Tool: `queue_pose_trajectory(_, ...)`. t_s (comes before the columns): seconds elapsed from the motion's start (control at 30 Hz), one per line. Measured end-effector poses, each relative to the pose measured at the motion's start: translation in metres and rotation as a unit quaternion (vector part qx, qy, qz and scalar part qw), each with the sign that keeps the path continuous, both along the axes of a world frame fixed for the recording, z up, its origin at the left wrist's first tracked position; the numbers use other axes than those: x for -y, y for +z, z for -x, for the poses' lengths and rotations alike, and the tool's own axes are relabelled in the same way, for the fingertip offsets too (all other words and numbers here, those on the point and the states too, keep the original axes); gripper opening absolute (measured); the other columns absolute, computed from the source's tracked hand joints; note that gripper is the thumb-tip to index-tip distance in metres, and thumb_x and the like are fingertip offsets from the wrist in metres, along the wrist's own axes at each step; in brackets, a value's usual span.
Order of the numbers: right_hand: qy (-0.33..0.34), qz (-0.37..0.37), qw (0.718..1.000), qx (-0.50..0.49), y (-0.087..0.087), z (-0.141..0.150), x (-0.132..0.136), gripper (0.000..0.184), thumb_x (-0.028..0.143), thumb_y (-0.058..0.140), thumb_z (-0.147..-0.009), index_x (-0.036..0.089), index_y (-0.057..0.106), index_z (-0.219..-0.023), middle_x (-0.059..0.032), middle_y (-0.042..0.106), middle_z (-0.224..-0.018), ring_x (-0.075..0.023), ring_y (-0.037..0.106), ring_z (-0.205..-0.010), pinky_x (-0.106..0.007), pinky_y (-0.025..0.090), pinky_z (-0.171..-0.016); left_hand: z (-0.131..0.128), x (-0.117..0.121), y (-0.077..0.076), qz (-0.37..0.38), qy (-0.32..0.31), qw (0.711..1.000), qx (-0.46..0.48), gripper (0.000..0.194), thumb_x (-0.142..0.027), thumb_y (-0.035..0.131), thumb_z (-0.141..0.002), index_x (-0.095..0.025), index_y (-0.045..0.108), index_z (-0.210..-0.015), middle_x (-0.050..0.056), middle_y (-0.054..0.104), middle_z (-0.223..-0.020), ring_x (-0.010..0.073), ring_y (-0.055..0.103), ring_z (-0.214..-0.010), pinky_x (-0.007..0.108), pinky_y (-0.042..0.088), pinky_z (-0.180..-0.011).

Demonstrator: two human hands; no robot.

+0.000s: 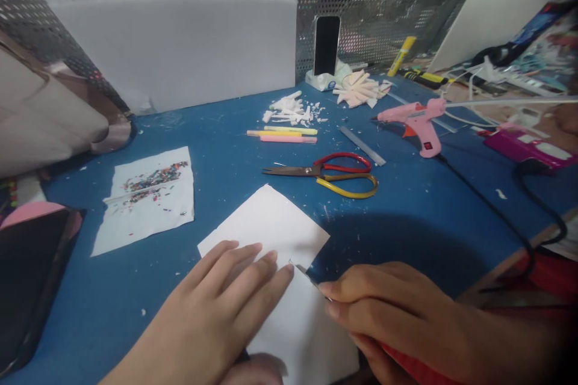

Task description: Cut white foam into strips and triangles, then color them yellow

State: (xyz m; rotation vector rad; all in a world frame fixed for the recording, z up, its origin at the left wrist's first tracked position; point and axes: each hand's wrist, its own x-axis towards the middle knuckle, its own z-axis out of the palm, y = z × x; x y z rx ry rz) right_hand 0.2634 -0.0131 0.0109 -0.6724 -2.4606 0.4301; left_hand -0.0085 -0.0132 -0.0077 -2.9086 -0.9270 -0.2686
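My left hand [226,295] lies with its fingers stretched out over a white sheet of paper [268,213], pressing on it. Beside it my right hand [388,313] is closed around a thin, pointed metal blade [309,280], most of which is hidden in the fingers. The blade's tip touches or hovers just over the paper, close to my left little finger; which one I cannot tell. More white paper [311,337] spreads below both hands. Past the sheet lie scissors [316,171] with one red and one yellow handle loop.
Left stands a paper with small colourful bits [149,186] and a dark tablet-like device [34,277]. Pen tubes [289,138], white scraps [291,109], a pink glue gun [419,120] with a cord, and an upright phone [326,45] are farther back on the blue table [217,126].
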Motion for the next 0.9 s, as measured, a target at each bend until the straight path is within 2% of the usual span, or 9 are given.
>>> queue_pose_trajectory(0.27,-0.022,0.032,0.999,0.002,0.000,-0.004,0.005,0.021,0.013,0.042,-0.099,0.013,0.062,-0.103,-0.0067,0.069,-0.090,-0.0119,0.066,-0.091,-0.019,0.054,-0.084,-0.002,0.004,0.002,0.012,0.020,1.000,0.005,0.074,-0.072,0.041,-0.087,-0.022,0.045,-0.141,0.002,0.058,-0.133,0.0287,0.042,-0.125,0.045,0.022,-0.110)
queue_pose_trajectory(0.43,-0.018,0.023,1.000,-0.011,0.005,-0.004,0.008,0.018,0.010,0.045,-0.095,0.016,0.060,-0.103,-0.0057,0.070,-0.091,-0.0116,0.068,-0.089,-0.019,0.055,-0.080,-0.001,0.004,0.001,0.003,0.022,1.000,0.000,0.071,-0.071,0.039,-0.088,-0.023,0.044,-0.141,0.002,0.058,-0.134,0.0278,0.044,-0.125,0.045,0.023,-0.110)
queue_pose_trajectory(0.57,-0.086,0.041,0.992,-0.079,0.006,-0.002,0.008,0.022,0.005,0.048,-0.087,0.020,0.059,-0.099,-0.0046,0.070,-0.096,-0.0117,0.068,-0.082,-0.021,0.056,-0.074,0.000,0.006,0.000,0.001,0.021,1.000,-0.002,0.072,-0.070,0.038,-0.089,-0.023,0.042,-0.143,0.003,0.056,-0.137,0.0291,0.043,-0.128,0.047,0.026,-0.110)
queue_pose_trajectory(0.63,-0.088,0.045,0.989,-0.112,0.004,-0.001,0.002,0.023,0.004,0.050,-0.084,0.018,0.060,-0.099,-0.0056,0.069,-0.098,-0.0124,0.067,-0.081,-0.022,0.056,-0.073,0.001,0.007,-0.001,-0.002,0.020,1.000,0.002,0.072,-0.070,0.038,-0.089,-0.023,0.041,-0.144,0.003,0.055,-0.138,0.0295,0.042,-0.129,0.047,0.028,-0.110)
queue_pose_trajectory(0.73,-0.016,0.053,0.988,-0.144,0.004,0.002,-0.016,0.018,0.007,0.055,-0.082,0.014,0.061,-0.098,-0.0078,0.067,-0.099,-0.0128,0.066,-0.085,-0.022,0.055,-0.074,0.003,0.007,-0.003,-0.004,0.019,1.000,0.008,0.072,-0.069,0.039,-0.090,-0.022,0.039,-0.145,0.003,0.052,-0.141,0.0293,0.039,-0.132,0.046,0.024,-0.112)
queue_pose_trajectory(0.9,-0.013,0.078,0.987,-0.139,0.018,0.006,-0.052,0.011,0.013,0.054,-0.086,0.016,0.061,-0.094,-0.0052,0.067,-0.091,-0.0138,0.064,-0.084,-0.026,0.052,-0.077,0.004,0.009,-0.002,-0.010,0.012,1.000,0.004,0.076,-0.073,0.036,-0.088,-0.023,0.040,-0.144,0.004,0.050,-0.143,0.0298,0.035,-0.134,0.045,0.019,-0.114)
